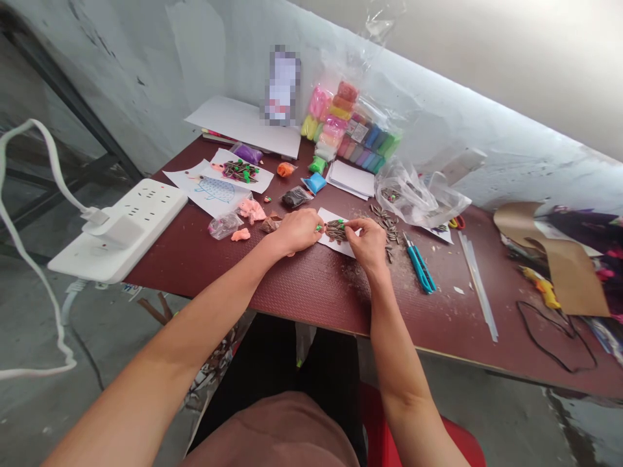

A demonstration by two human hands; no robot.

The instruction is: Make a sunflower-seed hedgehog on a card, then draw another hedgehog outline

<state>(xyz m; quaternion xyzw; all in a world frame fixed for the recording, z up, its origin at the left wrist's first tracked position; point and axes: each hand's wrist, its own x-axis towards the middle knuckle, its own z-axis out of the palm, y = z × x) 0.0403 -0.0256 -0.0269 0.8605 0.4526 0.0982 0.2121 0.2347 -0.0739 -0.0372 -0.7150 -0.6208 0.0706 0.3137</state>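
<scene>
On a small white card (pixel 346 250) near the table's front lies a little clay figure (pixel 335 229) covered with striped seeds and green bits. My left hand (pixel 302 231) is closed at the figure's left end, a speck of green showing by its fingertips; what it grips is mostly hidden. From the right, my right hand (pixel 366 245) pinches at the figure's other end, and whatever is between thumb and finger is too small to make out. Loose striped seeds (pixel 387 224) are scattered just beyond my right hand. Teal-handled pliers (pixel 421 263) lie to its right.
At left are a power strip (pixel 121 224), a hedgehog drawing (pixel 214 188) and a finished-looking seed figure (pixel 238 170). Clay packs (pixel 350 126) lean on the wall. Plastic bags (pixel 418 194), glue sticks (pixel 477 282) and a yellow glue gun (pixel 542 288) lie rightward.
</scene>
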